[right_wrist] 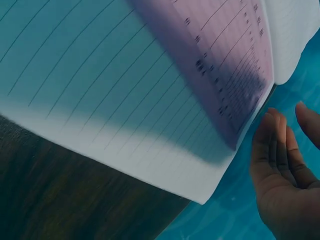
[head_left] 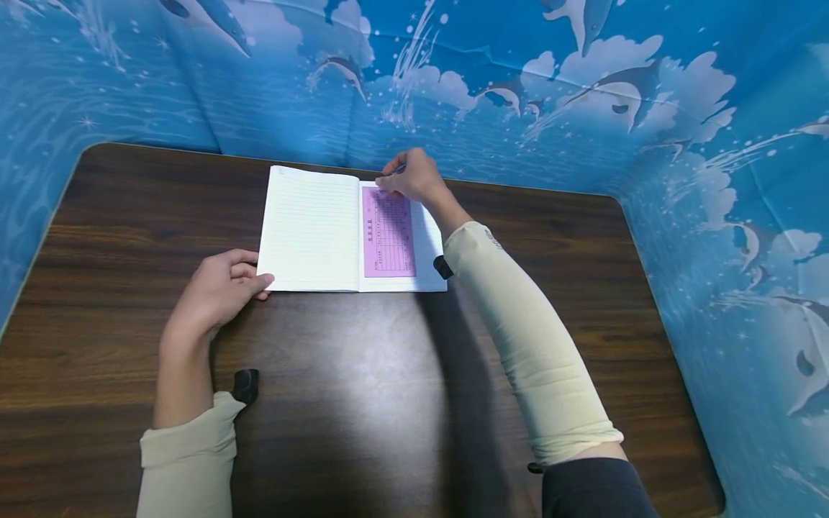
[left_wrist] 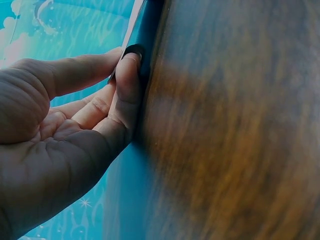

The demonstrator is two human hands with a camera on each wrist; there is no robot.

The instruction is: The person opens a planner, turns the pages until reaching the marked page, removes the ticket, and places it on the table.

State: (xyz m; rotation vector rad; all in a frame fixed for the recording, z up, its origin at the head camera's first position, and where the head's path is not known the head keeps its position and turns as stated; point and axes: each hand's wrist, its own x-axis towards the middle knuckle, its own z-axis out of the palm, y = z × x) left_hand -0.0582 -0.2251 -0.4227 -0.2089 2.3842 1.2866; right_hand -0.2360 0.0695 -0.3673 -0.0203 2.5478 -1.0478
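An open notebook (head_left: 314,230) with ruled pages lies on the table, its spine running away from me. On its right page rests a pink printed slip (head_left: 390,237) with a table of lines, partly shaded at its top. My left hand (head_left: 223,288) pinches the notebook's near left corner, thumb above and fingers below; the left wrist view shows the page edge (left_wrist: 131,25) between them. My right hand (head_left: 414,176) hovers by the slip's far end. In the right wrist view the right hand (right_wrist: 285,165) has a gap between thumb and fingers, with nothing in it.
The dark wood table (head_left: 363,403) has a rounded far edge just behind the notebook. A blue dolphin-print cloth (head_left: 272,93) hangs behind and along the right side. Pale sleeves (head_left: 531,338) cover both forearms, with a small black device (head_left: 246,386) at the left wrist.
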